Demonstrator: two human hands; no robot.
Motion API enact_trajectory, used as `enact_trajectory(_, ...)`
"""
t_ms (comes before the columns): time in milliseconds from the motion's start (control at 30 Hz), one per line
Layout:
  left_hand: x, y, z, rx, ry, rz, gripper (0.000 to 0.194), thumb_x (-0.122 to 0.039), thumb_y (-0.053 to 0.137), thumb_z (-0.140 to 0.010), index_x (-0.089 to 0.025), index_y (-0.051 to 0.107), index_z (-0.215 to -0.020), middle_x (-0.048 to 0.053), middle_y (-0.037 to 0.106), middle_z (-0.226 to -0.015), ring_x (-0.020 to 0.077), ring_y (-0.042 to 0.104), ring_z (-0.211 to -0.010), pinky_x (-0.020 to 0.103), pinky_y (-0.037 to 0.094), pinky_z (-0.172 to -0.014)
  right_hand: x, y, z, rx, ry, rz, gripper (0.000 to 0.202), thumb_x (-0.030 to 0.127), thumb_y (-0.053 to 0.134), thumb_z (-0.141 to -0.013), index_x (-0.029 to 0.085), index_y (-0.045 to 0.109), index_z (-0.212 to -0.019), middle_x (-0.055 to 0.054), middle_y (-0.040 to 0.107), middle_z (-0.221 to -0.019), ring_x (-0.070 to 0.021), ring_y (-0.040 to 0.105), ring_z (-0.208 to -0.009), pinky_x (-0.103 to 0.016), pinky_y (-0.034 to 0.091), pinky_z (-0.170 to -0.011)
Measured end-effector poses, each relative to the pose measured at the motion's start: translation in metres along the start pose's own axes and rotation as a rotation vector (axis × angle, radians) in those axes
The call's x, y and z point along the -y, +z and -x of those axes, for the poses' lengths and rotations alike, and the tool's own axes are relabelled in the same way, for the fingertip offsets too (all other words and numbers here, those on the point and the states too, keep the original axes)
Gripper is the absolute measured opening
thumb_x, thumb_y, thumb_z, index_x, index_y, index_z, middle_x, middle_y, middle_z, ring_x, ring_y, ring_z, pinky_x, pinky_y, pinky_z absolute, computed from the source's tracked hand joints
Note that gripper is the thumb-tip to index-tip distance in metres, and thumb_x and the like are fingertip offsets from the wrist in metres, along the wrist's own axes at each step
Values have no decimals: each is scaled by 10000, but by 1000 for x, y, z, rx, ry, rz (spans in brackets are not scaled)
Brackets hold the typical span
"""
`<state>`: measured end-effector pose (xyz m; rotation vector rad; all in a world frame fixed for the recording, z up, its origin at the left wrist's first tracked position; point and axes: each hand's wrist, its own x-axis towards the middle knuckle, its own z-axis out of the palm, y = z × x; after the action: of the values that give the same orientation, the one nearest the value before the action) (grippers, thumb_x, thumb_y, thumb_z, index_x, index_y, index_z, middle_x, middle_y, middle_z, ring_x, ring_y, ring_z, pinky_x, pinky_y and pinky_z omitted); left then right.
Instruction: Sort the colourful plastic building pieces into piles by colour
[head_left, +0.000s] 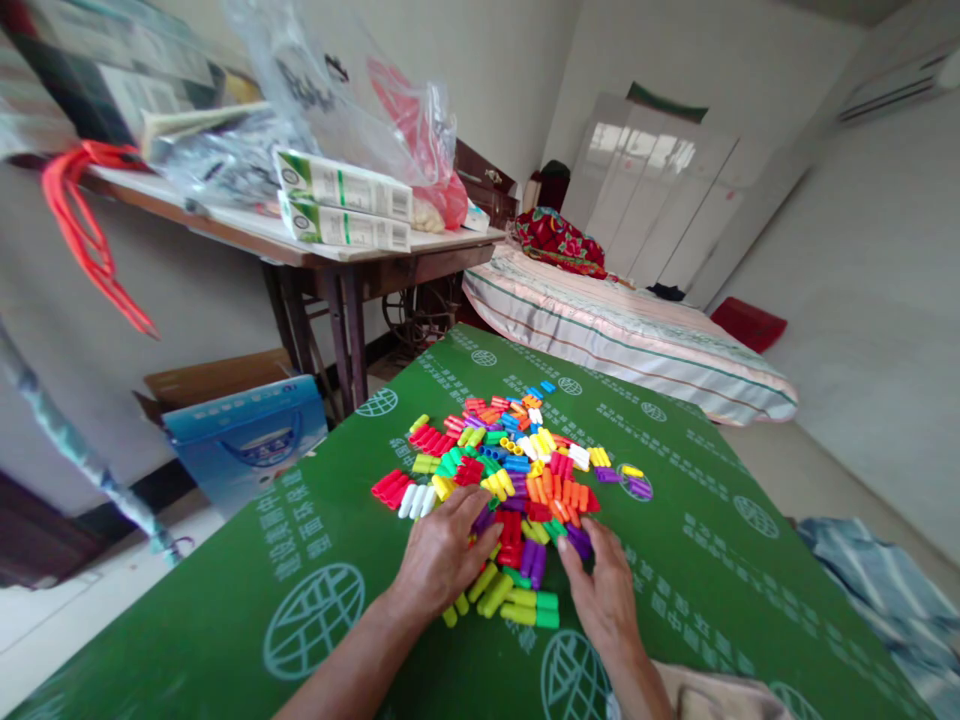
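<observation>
Many small plastic tube pieces in red, orange, yellow, white, green, blue and purple lie heaped on a green printed board. My left hand rests over the left near part of the heap, fingers curved around pieces I cannot make out, close to a purple one. On the right near side, my right hand has its thumb and fingers apart beside purple pieces, with nothing visible held. Between the hands lie red, purple, lime and green pieces.
A side table at the left holds two stacked boxes and plastic bags. Below it stands a blue carton. Behind the board is a bed. Beige cloth lies at the near edge, right of my right arm.
</observation>
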<state>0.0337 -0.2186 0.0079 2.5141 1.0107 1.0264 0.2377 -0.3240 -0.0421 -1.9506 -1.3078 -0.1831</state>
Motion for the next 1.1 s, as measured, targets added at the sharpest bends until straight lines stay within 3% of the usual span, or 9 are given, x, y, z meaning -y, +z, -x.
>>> enact_trajectory(233, 2, 3, 1, -96, -15, -32, 242, -351, 458, -862, -185, 594, -973, 63, 678, -936, 155, 654, -772, 240, 528, -610, 23, 17, -10, -15, 64, -140, 477, 529, 468, -844, 144, 608, -1088, -141, 628, -1079, -251, 572, -1014, -382, 447, -909)
enact_trajectory(433, 4, 3, 1, -245, 34, 41, 159, -284, 474, -856, -188, 595, -894, 39, 671, -818, 124, 635, -725, 217, 512, -648, 36, 34, -22, -38, 65, -206, 475, 533, 454, -846, 141, 607, -1066, -144, 634, -1072, -247, 581, -1013, -380, 442, -914)
enact_trajectory(533, 9, -1, -1, -352, -4, 29, 135, -283, 486, -851, -191, 585, -861, 36, 660, -807, 127, 630, -729, 225, 507, -656, 31, 34, -29, -31, 12, -207, 436, 515, 458, -851, 159, 611, -1051, -129, 641, -1055, -229, 590, -989, -359, 452, -898)
enact_trajectory(633, 21, -5, -5, -465, -105, 6, 146, -302, 488, -843, -189, 575, -876, 52, 650, -867, 151, 628, -806, 261, 512, -725, 8, 25, -45, -45, -19, -149, 428, 513, 442, -856, 163, 629, -1015, -125, 648, -1036, -222, 595, -970, -347, 450, -894)
enact_trajectory(733, 42, -7, -10, -511, -243, -74, 236, -351, 485, -822, -176, 584, -943, 99, 637, -1017, 216, 594, -984, 358, 485, -875, -32, 10, -69, -31, 71, -7, 514, 531, 400, -852, 122, 627, -1065, -151, 635, -1089, -236, 568, -1040, -354, 409, -954)
enact_trajectory(833, 62, -4, -11, -459, -437, -178, 360, -419, 473, -794, -142, 595, -989, 155, 593, -1150, 291, 523, -1129, 444, 435, -960, -75, -5, -93, 87, 322, 216, 601, 565, 397, -822, 124, 587, -1184, -152, 582, -1211, -256, 505, -1149, -359, 378, -989)
enact_trajectory(933, 72, 2, -10, -380, -565, -221, 451, -467, 450, -787, -104, 597, -1012, 197, 561, -1203, 325, 484, -1185, 470, 408, -992, -105, -10, -110, 122, 467, 273, 698, 622, 349, -811, 116, 556, -1245, -200, 546, -1242, -331, 500, -1150, -470, 390, -949)
enact_trajectory(1000, 73, 7, -9, -326, -580, -227, 463, -476, 441, -792, -106, 593, -1024, 196, 566, -1202, 324, 489, -1184, 474, 401, -1000, -115, -6, -117, 144, 492, 269, 722, 653, 329, -803, 129, 577, -1232, -210, 566, -1214, -355, 523, -1118, -509, 395, -920)
enact_trajectory(1100, 70, 13, -9, -264, -545, -208, 434, -467, 427, -812, -120, 589, -1017, 193, 574, -1195, 320, 482, -1196, 485, 394, -1003, -114, 7, -121, 177, 444, 238, 683, 655, 337, -801, 158, 637, -1161, -178, 604, -1181, -326, 537, -1109, -458, 392, -937)
